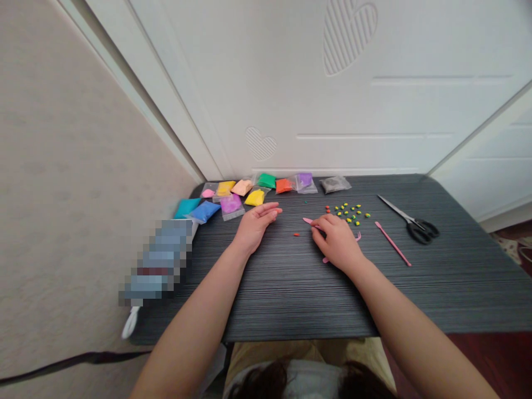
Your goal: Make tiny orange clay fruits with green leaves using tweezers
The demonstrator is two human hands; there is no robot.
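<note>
"Right, nearest us is the dark tabletop [291, 310], finely ridged like wood grain. Hands?"

"Right hand [337, 238] is palm-down, fingers curled around a slim pink modelling knife [307, 220], its pointed tip poking out leftward! A forked pink end [358, 236] shows beyond that hand."

"And the left?"

"Left hand [254, 226] is holding nothing, fingers loosely stretched, thumb uppermost. Between the hands lies a small, tapered orange-red piece [296, 234], just beside the knife tip and touching neither hand."

"Over to the right, a smooth pink rod [393, 244], then black-handled scissors [409, 220], metal blades pointing away!"

"Beyond the right hand, a scatter of rounded yellow-and-green pellets [349, 213], with two orange-red beads [327, 209] at their left."

"Further back come glossy clear bags of soft, flattened clay: yellow [255, 197], purple [231, 204] and green [266, 180] among them, plus a grey bag [334, 184] at the right end."

"And behind everything, a smooth white panel [266, 83] with ribbed, raised hearts [261, 143]!"
</note>
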